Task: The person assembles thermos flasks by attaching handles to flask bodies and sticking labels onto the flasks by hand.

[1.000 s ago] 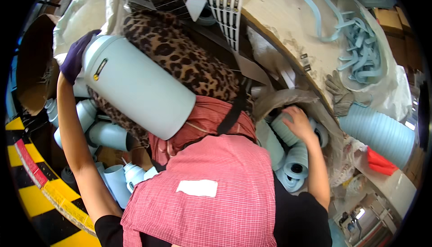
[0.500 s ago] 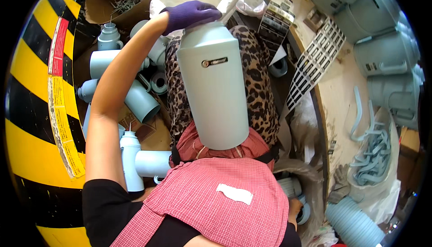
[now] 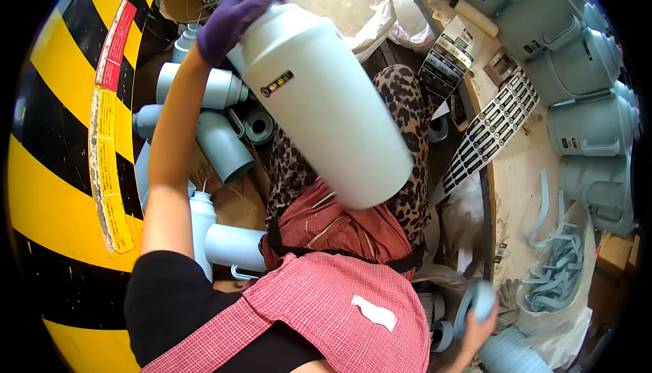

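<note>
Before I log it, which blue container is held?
The container over the lap, tilted in the gloved left hand; no hand touches the others.

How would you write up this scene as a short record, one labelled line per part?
Left hand: purple-gloved left hand grips the narrower end of a large, pale blue, cylindrical container
Container position: tilted, above the lap
Container marking: small dark rectangular label near the gripped end
Right hand: bare right hand holds a round, pale blue piece, blurred
Right side: pale wooden bench, black-and-white label sheet
Left side: yellow-and-black striped panel
</note>
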`<state>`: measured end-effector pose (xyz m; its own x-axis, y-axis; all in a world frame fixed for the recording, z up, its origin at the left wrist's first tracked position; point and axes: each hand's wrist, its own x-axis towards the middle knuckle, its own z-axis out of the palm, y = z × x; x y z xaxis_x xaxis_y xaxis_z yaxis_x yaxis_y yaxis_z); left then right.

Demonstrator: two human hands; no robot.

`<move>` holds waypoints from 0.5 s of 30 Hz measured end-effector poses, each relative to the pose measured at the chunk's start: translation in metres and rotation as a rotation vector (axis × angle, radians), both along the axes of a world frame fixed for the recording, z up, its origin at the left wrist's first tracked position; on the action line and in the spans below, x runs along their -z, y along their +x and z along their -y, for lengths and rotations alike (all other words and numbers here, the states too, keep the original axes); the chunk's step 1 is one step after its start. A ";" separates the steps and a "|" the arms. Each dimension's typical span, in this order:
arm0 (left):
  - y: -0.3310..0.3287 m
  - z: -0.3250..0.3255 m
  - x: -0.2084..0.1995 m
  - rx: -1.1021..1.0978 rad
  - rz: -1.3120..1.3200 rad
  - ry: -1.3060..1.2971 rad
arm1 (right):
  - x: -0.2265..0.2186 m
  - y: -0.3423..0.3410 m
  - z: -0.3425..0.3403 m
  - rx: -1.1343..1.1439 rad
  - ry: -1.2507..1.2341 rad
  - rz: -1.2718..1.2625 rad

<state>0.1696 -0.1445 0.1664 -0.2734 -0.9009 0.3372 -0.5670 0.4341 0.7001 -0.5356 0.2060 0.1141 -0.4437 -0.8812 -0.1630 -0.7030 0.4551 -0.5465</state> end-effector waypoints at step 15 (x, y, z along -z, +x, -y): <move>0.040 -0.175 0.153 -1.018 -0.095 -0.187 | 0.110 0.156 0.152 -1.436 -0.417 -0.045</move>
<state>0.2098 0.0309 0.0135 0.6224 -0.6214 0.4758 -0.6723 -0.1131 0.7316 -0.3796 0.0537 0.0042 0.8208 -0.5374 0.1935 -0.4231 -0.7996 -0.4261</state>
